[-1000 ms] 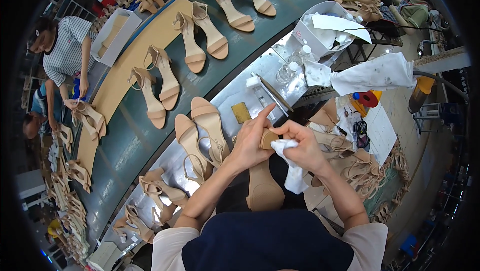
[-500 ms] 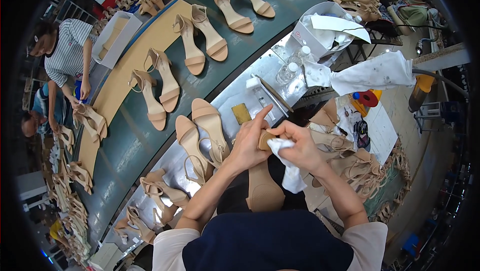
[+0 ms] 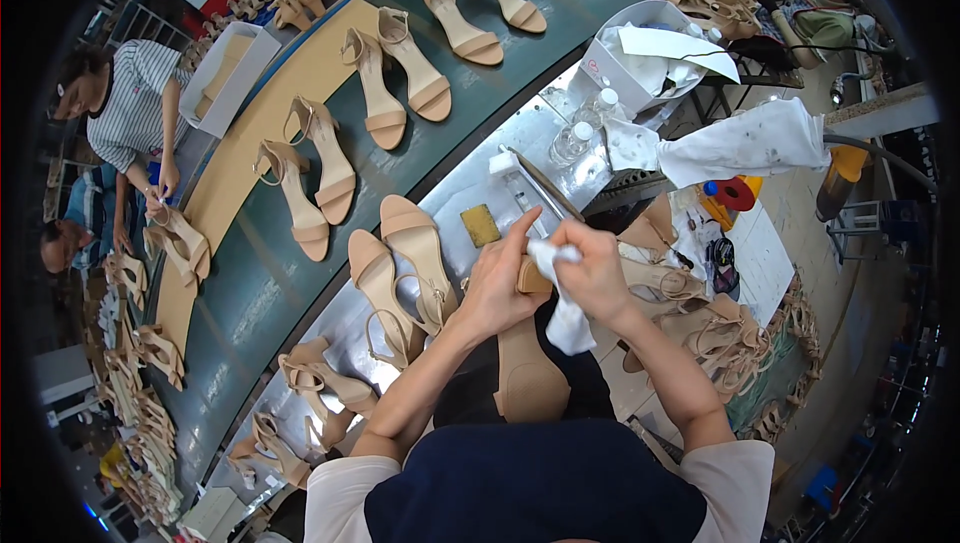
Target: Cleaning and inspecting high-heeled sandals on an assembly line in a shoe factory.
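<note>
My left hand [image 3: 494,289] is closed round the heel end of a beige sandal [image 3: 532,375], its index finger stretched upward. The sandal is sole up, with its toe toward my body and the brown heel tip showing by my fingers. A crumpled white cloth [image 3: 570,326] is pinched in my right hand [image 3: 596,271], close against the heel, and its loose end hangs down. Left of my hands, a pair of beige ankle-strap sandals [image 3: 416,241] lies on the metal bench. A yellowish sponge block [image 3: 480,226] lies just beyond my left hand.
Finished-looking sandals stand in pairs on the green conveyor [image 3: 262,309]. Clear bottles [image 3: 572,144] and a white box [image 3: 655,23] occupy the bench's far end. A cloth-wrapped arm [image 3: 745,146] juts in from the right. Two people work across the conveyor at left.
My right hand has moved up slightly with the cloth, whose hanging end has swung left and up. The left hand and the held sandal stay nearly where they were.
</note>
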{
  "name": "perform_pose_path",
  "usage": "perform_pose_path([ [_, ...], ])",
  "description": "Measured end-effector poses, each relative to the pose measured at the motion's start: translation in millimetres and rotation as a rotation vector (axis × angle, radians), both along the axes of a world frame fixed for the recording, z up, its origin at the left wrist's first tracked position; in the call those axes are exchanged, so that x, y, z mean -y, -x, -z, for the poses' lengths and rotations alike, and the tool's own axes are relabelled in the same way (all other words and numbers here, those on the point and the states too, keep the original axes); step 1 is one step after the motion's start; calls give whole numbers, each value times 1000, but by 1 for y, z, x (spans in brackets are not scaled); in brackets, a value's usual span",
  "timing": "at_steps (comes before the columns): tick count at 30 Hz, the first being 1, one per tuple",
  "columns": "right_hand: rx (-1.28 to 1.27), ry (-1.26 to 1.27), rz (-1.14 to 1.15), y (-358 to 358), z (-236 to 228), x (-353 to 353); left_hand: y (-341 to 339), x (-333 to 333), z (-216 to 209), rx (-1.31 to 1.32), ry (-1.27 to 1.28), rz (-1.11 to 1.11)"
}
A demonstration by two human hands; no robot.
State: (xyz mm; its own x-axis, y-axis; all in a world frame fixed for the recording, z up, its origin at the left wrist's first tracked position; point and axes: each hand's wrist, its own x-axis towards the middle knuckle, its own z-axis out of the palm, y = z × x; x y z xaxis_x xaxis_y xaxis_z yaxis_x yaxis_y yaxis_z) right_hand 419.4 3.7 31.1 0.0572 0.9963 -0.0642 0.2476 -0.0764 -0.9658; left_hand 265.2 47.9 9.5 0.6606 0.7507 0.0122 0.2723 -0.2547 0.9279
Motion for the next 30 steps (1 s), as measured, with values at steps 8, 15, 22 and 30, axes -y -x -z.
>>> perform_pose_path([
  [8,27,-280,26,13,11,-3,4,-1,3,86,-65,-75],
  [15,-194,26,641,-63,106,-43,16,-6,0,33,108,-68],
  [22,-512,247,356,-93,123,-118,42,-39,2,203,392,360],
  [30,494,-249,80,-36,140,-7,46,-29,12,81,365,161],
])
